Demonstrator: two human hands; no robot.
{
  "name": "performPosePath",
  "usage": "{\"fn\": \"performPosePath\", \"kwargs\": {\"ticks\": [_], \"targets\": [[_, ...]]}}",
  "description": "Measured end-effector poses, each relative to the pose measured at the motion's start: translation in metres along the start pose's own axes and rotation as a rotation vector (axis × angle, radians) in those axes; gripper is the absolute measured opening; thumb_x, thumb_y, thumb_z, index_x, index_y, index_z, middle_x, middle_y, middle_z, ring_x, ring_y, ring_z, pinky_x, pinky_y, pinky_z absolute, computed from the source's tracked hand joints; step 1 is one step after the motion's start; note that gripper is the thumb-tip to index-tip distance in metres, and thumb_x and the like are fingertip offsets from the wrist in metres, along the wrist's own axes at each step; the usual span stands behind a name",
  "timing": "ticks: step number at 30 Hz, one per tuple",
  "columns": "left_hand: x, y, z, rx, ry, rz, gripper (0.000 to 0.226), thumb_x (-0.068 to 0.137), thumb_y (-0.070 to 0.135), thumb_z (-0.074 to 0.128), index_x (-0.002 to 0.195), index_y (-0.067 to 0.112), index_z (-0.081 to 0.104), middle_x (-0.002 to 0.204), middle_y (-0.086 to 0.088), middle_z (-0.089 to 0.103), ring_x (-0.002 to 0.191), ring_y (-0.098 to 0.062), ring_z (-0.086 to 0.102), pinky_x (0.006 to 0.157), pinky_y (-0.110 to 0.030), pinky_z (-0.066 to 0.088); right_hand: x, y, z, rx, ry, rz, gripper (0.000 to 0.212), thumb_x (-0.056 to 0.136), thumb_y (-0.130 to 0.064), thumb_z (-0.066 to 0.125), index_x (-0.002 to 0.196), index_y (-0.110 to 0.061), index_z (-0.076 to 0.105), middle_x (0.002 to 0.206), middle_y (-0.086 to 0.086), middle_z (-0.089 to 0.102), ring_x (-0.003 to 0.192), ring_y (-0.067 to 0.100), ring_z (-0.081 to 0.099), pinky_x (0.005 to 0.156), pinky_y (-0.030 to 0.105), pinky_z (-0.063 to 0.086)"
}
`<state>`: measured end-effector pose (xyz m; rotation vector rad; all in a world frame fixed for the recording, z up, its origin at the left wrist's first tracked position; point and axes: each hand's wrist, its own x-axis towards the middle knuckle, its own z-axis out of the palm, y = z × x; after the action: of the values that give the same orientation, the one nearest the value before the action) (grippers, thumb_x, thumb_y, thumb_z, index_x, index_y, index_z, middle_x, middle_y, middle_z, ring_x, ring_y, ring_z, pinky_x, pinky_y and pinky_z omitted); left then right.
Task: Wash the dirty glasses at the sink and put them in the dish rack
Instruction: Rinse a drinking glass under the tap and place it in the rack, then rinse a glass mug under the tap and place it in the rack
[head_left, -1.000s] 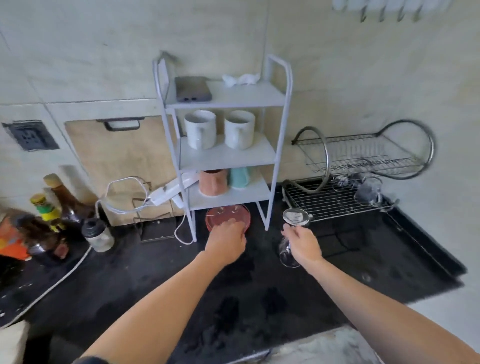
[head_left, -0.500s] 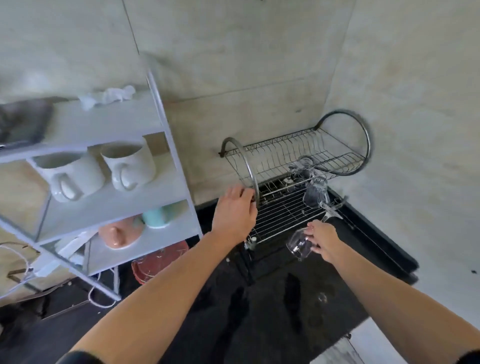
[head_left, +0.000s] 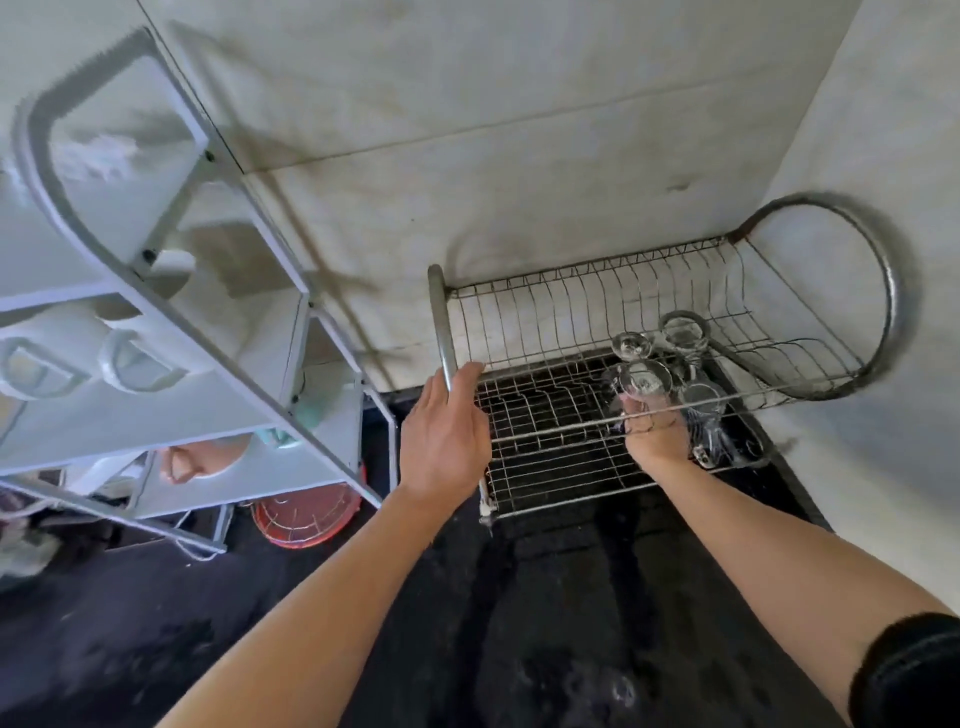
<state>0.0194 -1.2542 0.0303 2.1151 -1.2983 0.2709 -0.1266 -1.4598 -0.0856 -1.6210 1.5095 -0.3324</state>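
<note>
Black countertop (head_left: 571, 597), blotched with damp patches, is shown meeting a pale tiled wall (head_left: 467, 130) in a corner, where a two-tier wire dish rack (head_left: 550, 457) is set against the wall. The rack's left hoop is gripped by the left hand (head_left: 444, 441), whose fingers are curled over the metal tube. A clear glass (head_left: 644, 376) is held by the right hand (head_left: 657, 434), with the fingers closed around it, inside the rack's lower tier toward its right end. The hand is partly seen through the upper tier's front wires. Whether the round end turned upward is the foot or the rim cannot be told. The other glasses (head_left: 704, 400) are stood at the rack's right end, just beside the held one. A white shelf unit (head_left: 156, 312) is seen left of the rack, carrying white mugs (head_left: 135, 358) and a pink cup (head_left: 205, 460). A red basket (head_left: 306, 514) is seen low to the rack's left.
</note>
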Motion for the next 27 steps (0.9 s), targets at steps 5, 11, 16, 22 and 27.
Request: {"fn": "performPosePath", "kwargs": {"ticks": [5,11,16,22,27], "targets": [[0.0,0.001,0.003,-0.009,0.056,0.034,0.028,0.081,0.011,0.036,0.109,0.011,0.041,0.08,-0.014,0.059,0.064,-0.027,0.056,0.051,-0.026,0.035,-0.004,-0.001,0.003,-0.033,0.069,-0.072,0.021,0.097,-0.01,0.054,0.116,-0.006,0.064,0.105,0.005,0.063,0.099,0.022,0.059,0.061,0.016,0.026],[-0.002,0.001,0.003,0.0,0.037,0.014,0.026,0.081,0.013,0.035,0.107,0.013,0.04,0.083,-0.014,0.059,0.066,-0.026,0.054,0.049,-0.026,0.035,0.001,-0.001,0.001,-0.146,0.012,-0.101,0.031,0.098,-0.02,0.054,0.121,0.001,0.054,0.118,0.012,0.061,0.105,0.03,0.058,0.071,0.016,0.043],[-0.005,0.004,-0.006,0.067,-0.064,-0.045,0.031,0.093,0.012,0.045,0.124,0.013,0.043,0.092,-0.011,0.056,0.074,-0.025,0.054,0.048,-0.036,0.047,-0.008,0.001,-0.007,-0.261,-0.029,-0.068,0.033,0.092,-0.024,0.062,0.118,-0.004,0.054,0.109,0.015,0.062,0.102,0.035,0.062,0.078,0.037,0.049],[-0.059,-0.014,-0.047,0.126,-0.16,0.029,0.042,0.098,0.026,0.045,0.139,0.017,0.042,0.109,-0.004,0.053,0.085,-0.018,0.054,0.053,-0.029,0.041,-0.072,0.006,0.002,-0.474,-0.084,-0.153,0.038,0.096,-0.027,0.053,0.13,-0.012,0.056,0.115,0.01,0.067,0.098,0.03,0.064,0.073,0.033,0.049],[-0.155,-0.071,-0.111,0.296,-0.316,-0.158,0.021,0.095,0.023,0.042,0.101,0.012,0.06,0.099,-0.004,0.057,0.087,-0.029,0.06,0.06,-0.036,0.041,-0.174,0.004,0.058,-0.602,-0.165,-0.29,0.022,0.093,-0.03,0.051,0.089,-0.022,0.071,0.091,0.003,0.071,0.082,0.027,0.065,0.071,0.034,0.054]]}}
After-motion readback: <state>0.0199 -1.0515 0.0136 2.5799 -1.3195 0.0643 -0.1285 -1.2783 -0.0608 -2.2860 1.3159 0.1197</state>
